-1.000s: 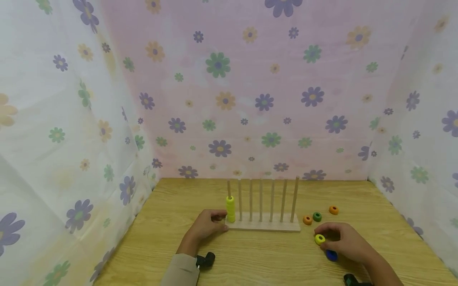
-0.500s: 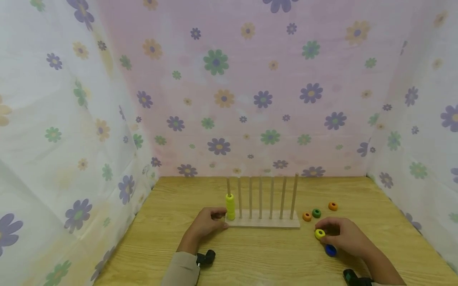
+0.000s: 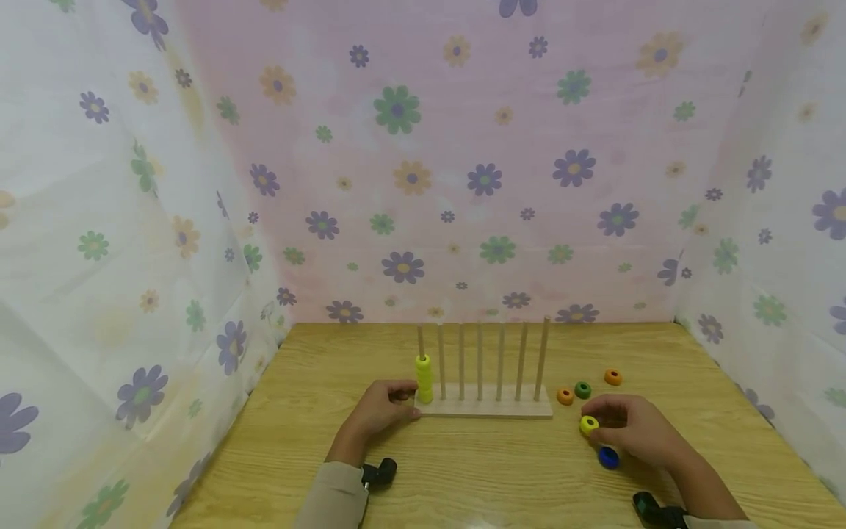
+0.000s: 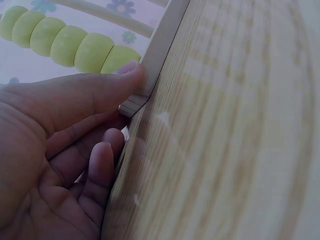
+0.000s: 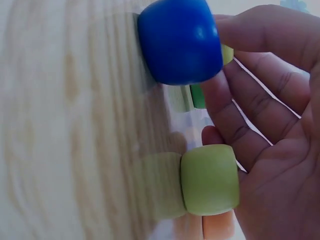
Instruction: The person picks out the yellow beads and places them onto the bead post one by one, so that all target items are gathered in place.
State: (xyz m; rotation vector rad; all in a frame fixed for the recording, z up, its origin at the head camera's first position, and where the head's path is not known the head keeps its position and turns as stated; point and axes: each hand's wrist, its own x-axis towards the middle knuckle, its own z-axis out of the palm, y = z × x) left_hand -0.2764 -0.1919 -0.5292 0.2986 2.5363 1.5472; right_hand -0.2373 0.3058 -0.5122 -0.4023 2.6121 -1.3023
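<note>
A wooden bead rack (image 3: pixel 482 407) with several upright pegs stands mid-table. Its leftmost peg carries a stack of yellow beads (image 3: pixel 424 379). My left hand (image 3: pixel 380 408) grips the rack's left end, the thumb (image 4: pixel 107 90) pressed to the base corner. Right of the rack, my right hand (image 3: pixel 634 430) pinches a yellow bead (image 3: pixel 590 425) between thumb and forefinger, low over the table. A blue bead (image 3: pixel 609 458) lies just below that thumb. In the right wrist view the blue bead mostly hides the pinched one, and another yellow bead (image 5: pixel 210 180) sits beside the lower fingers.
Beyond my right hand lie two orange beads (image 3: pixel 565 397) and a green bead (image 3: pixel 582 390) on the wooden table (image 3: pixel 489 477). Flower-printed cloth (image 3: pixel 456 147) walls in the back and both sides. The other pegs hold no beads.
My right hand has edged slightly away from me with the yellow bead, so more of the blue bead shows. My left hand stays on the rack. The head view has tilted down a little.
</note>
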